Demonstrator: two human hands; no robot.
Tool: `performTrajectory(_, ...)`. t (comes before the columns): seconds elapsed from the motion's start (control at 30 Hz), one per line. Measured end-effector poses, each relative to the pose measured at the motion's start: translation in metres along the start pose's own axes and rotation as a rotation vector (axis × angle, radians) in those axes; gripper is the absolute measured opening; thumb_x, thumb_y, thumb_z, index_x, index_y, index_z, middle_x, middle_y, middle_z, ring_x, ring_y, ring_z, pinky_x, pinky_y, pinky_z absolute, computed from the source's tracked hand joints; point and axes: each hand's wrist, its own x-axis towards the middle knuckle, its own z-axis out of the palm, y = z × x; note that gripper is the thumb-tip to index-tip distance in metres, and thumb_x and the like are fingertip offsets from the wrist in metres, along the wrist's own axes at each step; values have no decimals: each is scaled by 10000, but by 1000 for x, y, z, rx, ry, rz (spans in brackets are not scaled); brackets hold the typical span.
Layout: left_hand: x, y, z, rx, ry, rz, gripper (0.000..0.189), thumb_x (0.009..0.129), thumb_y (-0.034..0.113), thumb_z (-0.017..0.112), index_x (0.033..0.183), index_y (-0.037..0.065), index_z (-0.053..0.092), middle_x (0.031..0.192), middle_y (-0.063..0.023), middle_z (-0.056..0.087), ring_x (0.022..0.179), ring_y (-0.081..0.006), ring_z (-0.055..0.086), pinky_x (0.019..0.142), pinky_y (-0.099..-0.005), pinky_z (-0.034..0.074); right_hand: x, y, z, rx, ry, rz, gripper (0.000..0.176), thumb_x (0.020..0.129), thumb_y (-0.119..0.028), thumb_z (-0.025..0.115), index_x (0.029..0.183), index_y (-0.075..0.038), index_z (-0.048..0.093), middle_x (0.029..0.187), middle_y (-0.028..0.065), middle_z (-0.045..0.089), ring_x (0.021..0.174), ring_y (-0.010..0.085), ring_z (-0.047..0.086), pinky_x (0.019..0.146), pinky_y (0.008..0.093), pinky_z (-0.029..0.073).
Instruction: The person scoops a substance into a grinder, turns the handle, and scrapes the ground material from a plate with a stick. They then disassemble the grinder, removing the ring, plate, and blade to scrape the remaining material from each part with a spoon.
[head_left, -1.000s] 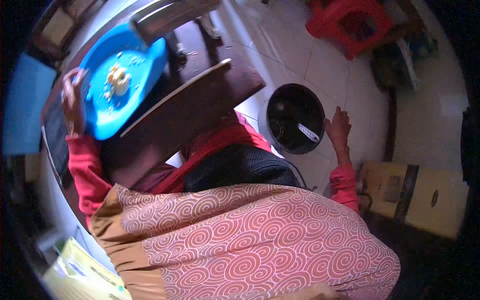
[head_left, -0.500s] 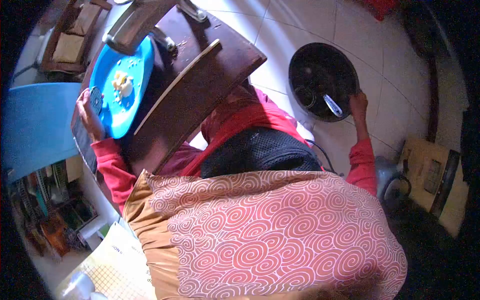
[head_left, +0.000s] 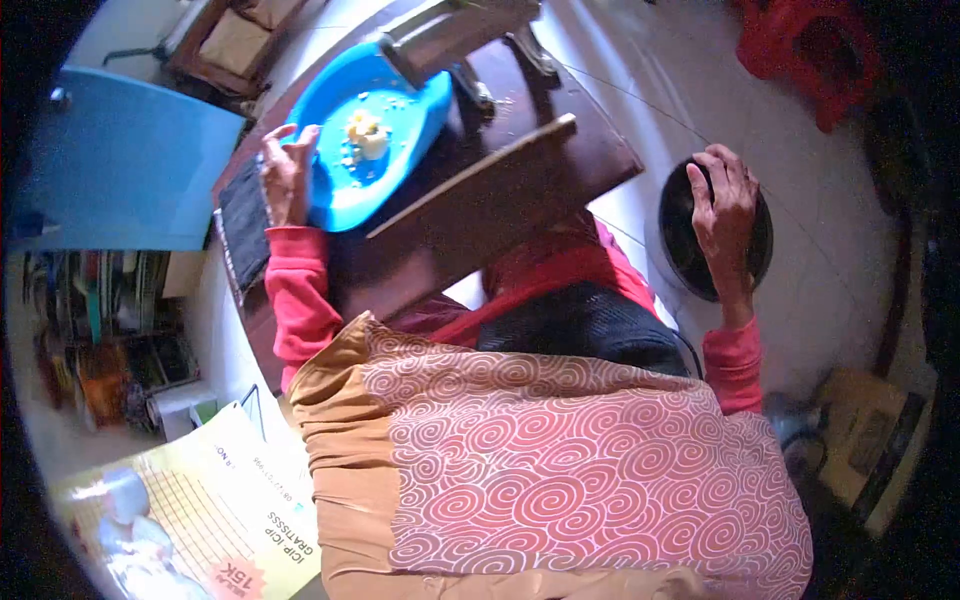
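Observation:
A blue plate (head_left: 345,205) with pale yellow pieces of food (head_left: 368,137) and small crumbs rests on a dark wooden bench (head_left: 480,215). At its left edge is my left hand (head_left: 287,180), fingers loosely curved and apart, the thumb by the rim; nothing shows in it. My right hand (head_left: 724,205) is above a dark round pot (head_left: 688,240) on the floor, fingers spread. The hand and forearm hide much of the pot's inside, and no spoon handle shows there.
A wooden piece with metal fittings (head_left: 455,35) stands over the plate's top edge. Behind to the left is a blue panel (head_left: 140,165). A red stool (head_left: 815,50) is at the upper right. A printed sheet (head_left: 215,500) lies lower left.
My right hand has gone from the pot's right rim to over the pot. The perforated disc at my left hand no longer shows. The view has shifted, moving the plate rightward in the picture.

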Motion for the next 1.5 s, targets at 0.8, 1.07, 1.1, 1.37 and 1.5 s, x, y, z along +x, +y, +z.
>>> performTrajectory(0.8, -78, -11, -69, -1240, -189, -559, 535, 916, 422, 284, 1004, -32, 554, 793, -155, 644, 722, -268, 646, 661, -354, 543, 37, -44, -27, 122, 6, -225, 112, 855, -44, 509, 918, -24, 599, 1052, 131, 567, 1001, 289, 532, 851, 379, 436)
performTrajectory(1.07, -65, 32, -66, -851, -241, -147, 527, 880, 497, 354, 1014, 21, 537, 885, -118, 611, 811, -195, 631, 688, -310, 524, 38, -46, -28, 144, -4, -240, 103, 845, -42, 528, 910, -17, 604, 1040, 140, 571, 996, 297, 535, 839, 382, 438)
performTrajectory(1.1, -59, 27, -64, -762, -272, -35, 526, 866, 518, 380, 1027, 39, 525, 900, -104, 602, 816, -175, 625, 688, -302, 512, 39, -49, -28, 142, 5, -258, 101, 843, -40, 529, 904, -15, 604, 1033, 142, 572, 990, 299, 537, 838, 383, 436)
performTrajectory(1.37, -5, 44, -15, 452, -59, 430, 459, 793, 491, 524, 996, 80, 535, 859, -129, 586, 840, -279, 547, 762, -382, 406, 38, -52, -31, 131, 16, -299, 116, 815, -7, 518, 907, -16, 588, 1016, 159, 564, 955, 324, 540, 829, 406, 430)
performTrajectory(1.5, 5, 20, -4, 581, -182, 530, 493, 783, 514, 532, 1063, 109, 518, 1053, -120, 550, 1057, -272, 468, 872, -413, 347, 32, -48, -35, 143, -22, -265, 129, 793, 7, 517, 908, -13, 571, 1026, 163, 560, 974, 326, 538, 834, 409, 435)
